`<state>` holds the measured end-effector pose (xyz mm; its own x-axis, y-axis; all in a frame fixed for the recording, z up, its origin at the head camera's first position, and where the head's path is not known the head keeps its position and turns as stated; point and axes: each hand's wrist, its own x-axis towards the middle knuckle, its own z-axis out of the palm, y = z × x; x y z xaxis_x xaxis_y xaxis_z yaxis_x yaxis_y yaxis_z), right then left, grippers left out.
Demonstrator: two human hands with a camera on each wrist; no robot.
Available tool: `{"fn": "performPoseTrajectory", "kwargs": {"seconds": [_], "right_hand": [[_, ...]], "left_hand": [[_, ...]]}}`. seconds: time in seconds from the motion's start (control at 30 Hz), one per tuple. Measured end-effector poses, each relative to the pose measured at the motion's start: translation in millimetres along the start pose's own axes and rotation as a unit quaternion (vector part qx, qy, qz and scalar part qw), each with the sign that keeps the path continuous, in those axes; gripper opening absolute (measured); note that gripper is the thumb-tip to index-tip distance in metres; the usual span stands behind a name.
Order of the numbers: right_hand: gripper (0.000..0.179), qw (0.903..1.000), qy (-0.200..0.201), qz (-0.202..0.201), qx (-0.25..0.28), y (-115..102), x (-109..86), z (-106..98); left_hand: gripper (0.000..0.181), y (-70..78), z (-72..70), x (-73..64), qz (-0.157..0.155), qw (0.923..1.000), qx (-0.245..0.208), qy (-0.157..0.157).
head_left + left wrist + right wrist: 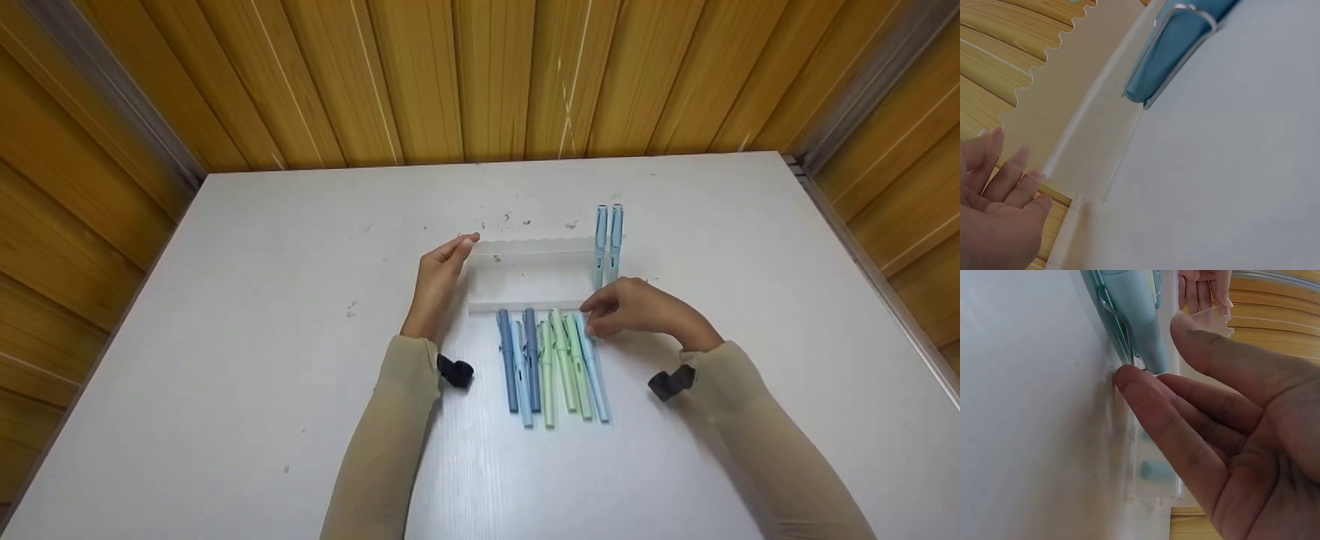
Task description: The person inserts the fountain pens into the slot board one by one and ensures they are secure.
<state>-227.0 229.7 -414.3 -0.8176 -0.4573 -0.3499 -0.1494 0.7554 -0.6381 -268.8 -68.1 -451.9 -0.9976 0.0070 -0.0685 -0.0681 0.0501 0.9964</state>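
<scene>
A translucent plastic pen case (536, 306) with a scalloped edge lies across the middle of the table. My left hand (440, 281) holds its left end, with the fingers partly behind the clear wall in the left wrist view. Two light blue pens (601, 236) stand at the case's right end. In front of it lies a row of capped pens: dark blue pens (506, 367), green pens (562, 367) and light blue ones. My right hand (634, 306) is at the cap of the rightmost light blue pen (1134, 315), thumb and fingers apart, not closed round it.
The white table (262, 360) has small dark marks on its surface. Yellow wood-look panels (487, 82) rise behind it and at both sides. Each sleeve cuff carries a small black camera (455, 371).
</scene>
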Motion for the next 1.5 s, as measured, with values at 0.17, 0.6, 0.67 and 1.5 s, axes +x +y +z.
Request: {"fn": "performPoseTrajectory", "kwargs": {"seconds": [0.17,0.6,0.67,1.5], "right_hand": [[0.043,1.0,0.005,-0.001,-0.003,-0.4,2.1,2.9],[0.041,0.9997,0.02,-0.009,-0.004,-0.9,5.6,8.7],[0.04,0.9997,0.02,-0.012,-0.005,-0.6,5.6,8.7],[0.034,0.9997,-0.005,-0.023,0.008,1.8,2.0,4.9]], "left_hand": [[0.038,-1.3,-0.3,-0.4,0.006,1.0,-0.001,0.002],[0.039,-1.5,-0.3,0.1,-0.005,0.9999,-0.013,0.0],[0.039,-1.2,-0.4,-0.2,-0.005,0.9999,-0.01,0.001],[0.038,-0.7,0.9,-0.4,-0.013,0.9998,-0.013,0.004]]}}
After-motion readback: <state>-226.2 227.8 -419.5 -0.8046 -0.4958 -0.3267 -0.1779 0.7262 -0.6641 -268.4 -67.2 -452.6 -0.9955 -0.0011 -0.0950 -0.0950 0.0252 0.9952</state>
